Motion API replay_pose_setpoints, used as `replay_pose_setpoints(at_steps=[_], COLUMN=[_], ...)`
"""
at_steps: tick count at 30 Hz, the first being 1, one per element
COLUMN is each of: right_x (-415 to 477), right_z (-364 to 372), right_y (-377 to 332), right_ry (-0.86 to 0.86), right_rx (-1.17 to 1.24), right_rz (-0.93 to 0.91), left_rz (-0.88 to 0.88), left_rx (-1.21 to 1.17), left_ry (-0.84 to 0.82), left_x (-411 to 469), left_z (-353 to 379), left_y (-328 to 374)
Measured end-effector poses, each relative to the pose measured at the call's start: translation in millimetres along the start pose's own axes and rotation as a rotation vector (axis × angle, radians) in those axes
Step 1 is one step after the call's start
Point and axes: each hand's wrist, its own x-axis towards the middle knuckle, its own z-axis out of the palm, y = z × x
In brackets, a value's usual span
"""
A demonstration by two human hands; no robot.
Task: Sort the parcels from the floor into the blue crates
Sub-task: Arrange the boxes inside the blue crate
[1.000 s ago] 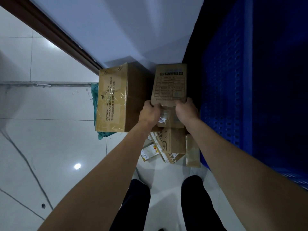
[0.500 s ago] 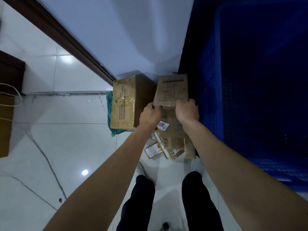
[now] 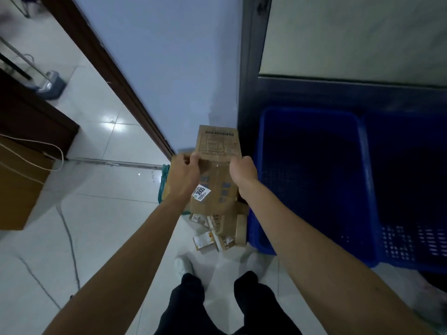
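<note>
Left hand (image 3: 185, 174), right hand (image 3: 242, 171) clamp parcel (image 3: 219, 143) by sides, raised above floor pile (image 3: 217, 235), just left of crate (image 3: 309, 110). No parcel visible in dark crate; sorting seemingly barely begun.

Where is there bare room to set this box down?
The near blue plastic crate shows no parcels in its dark inside. The white floor tiles left of the left hand are bare. Crowded: the heap of small cardboard parcels beside the crate, under the brown cardboard parcel gripped with the right hand too.
</note>
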Motion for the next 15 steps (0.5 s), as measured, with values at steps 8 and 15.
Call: replay_pose_setpoints(at_steps=[8, 15], right_x=[-68, -119], right_z=[-74, -132], right_y=[-36, -15], right_ry=[0.196, 0.355], right_rx=[-0.062, -0.112], right_rz=[-0.176, -0.282], left_rz=[0.137, 0.405], left_rx=[-0.068, 0.006], left_ry=[-0.024, -0.162], left_x=[-59, -109], left_z=[-14, -1], left_y=[73, 108])
